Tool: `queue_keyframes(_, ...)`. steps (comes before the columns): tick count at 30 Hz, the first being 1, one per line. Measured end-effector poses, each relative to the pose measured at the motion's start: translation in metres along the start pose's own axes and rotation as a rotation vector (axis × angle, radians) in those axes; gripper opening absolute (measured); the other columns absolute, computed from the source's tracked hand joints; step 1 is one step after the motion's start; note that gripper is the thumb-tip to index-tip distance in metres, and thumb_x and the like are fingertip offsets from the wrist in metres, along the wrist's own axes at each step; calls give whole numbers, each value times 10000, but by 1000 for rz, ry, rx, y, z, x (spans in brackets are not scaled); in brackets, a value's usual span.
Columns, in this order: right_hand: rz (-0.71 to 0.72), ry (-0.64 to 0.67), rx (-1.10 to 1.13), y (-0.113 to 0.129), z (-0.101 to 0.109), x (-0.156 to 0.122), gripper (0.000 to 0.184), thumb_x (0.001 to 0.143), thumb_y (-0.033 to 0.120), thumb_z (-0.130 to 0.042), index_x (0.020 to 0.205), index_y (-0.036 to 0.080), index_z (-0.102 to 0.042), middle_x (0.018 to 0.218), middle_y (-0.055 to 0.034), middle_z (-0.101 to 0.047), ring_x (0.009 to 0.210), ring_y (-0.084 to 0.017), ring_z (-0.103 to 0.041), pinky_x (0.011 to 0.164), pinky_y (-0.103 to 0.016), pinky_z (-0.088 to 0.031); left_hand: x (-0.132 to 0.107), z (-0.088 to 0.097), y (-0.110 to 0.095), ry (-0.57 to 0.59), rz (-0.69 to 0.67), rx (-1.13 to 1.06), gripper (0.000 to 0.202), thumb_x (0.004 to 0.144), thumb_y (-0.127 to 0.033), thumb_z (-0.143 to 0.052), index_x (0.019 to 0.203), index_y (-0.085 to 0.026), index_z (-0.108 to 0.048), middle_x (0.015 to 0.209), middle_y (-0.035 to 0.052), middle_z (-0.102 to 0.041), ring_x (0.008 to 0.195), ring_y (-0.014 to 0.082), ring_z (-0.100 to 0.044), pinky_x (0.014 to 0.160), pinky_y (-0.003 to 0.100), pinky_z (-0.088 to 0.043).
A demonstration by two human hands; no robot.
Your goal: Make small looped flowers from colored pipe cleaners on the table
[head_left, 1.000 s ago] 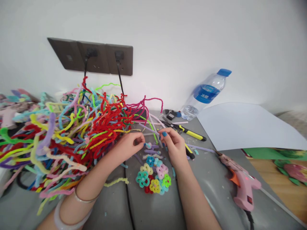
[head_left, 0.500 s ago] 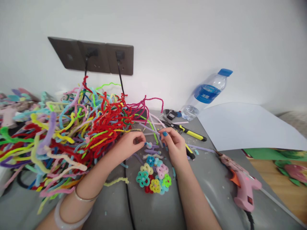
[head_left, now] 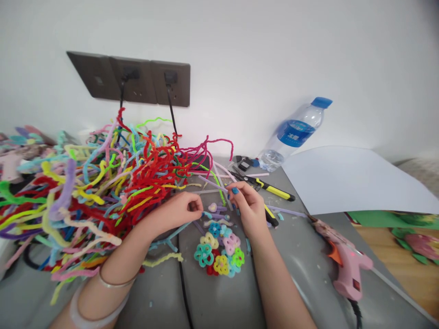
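My left hand [head_left: 187, 208] is closed in a pinch beside the right edge of the pipe cleaner heap. What its fingertips hold, if anything, is too small to make out. A light blue pipe cleaner [head_left: 171, 240] lies below that hand. My right hand [head_left: 248, 205] is closed, thumb against fingers, on a thin lilac pipe cleaner [head_left: 212, 183] that sticks out to the left. Between the hands are short purple pipe cleaner pieces [head_left: 219, 216]. Nearer me sits a cluster of looped pipe cleaner flowers [head_left: 221, 265] in teal, yellow, pink, green and blue.
A large heap of coloured pipe cleaners [head_left: 103, 196] fills the left. Yellow-black pliers [head_left: 274, 188] lie behind my right hand. A pink glue gun [head_left: 350, 269], white paper [head_left: 356, 183] and a leaning water bottle [head_left: 295, 132] are at right. A black cord [head_left: 183, 288] crosses the grey table.
My left hand has moved slightly left and down, away from the right hand. More of the light blue pipe cleaner shows below it. My right hand has stayed nearly still.
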State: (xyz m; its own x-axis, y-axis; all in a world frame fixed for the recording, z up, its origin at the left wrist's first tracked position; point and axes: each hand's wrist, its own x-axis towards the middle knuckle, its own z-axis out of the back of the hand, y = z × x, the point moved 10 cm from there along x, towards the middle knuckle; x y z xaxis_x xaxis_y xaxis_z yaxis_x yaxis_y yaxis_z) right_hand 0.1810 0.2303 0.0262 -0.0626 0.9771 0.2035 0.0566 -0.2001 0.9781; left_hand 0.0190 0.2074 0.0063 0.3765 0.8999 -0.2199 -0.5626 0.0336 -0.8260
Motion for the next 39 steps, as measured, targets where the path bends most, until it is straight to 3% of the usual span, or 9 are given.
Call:
queue_keyframes(7, 1, 5, 11, 0, 0, 0, 258, 866, 457, -658, 835, 200, -667, 657, 23, -538, 545, -118, -429, 520, -253, -333, -4, 1, 1, -10, 37, 88, 69, 732, -216, -566, 674, -182, -583, 663, -23, -590, 631, 143, -517, 594, 248, -371)
queue_keyframes(14, -5, 7, 1, -2, 0, 0, 268, 869, 464, -655, 859, 197, -675, 663, 19, -542, 548, -120, -433, 516, -251, -340, -3, 2, -6, -20, -13, 37, 93, 773, -247, -562, 711, -180, -581, 668, -30, -561, 632, 136, -497, 591, 244, -363)
queue_keyframes(22, -7, 11, 1, -3, -1, -1, 244, 875, 448, -647, 859, 206, -675, 652, 25, -529, 543, -121, -422, 507, -250, -328, 0, 1, 4, -54, 16, 58, 92, 757, -248, -583, 712, -177, -621, 649, -23, -577, 623, 147, -523, 576, 245, -364)
queue_keyframes(39, 0, 3, -9, -1, 0, 0, 258, 860, 462, -662, 851, 204, -675, 653, 23, -540, 543, -121, -438, 512, -252, -350, 1, 0, 3, -51, -11, 42, 73, 734, -219, -587, 681, -177, -613, 625, -30, -570, 600, 137, -510, 566, 238, -360)
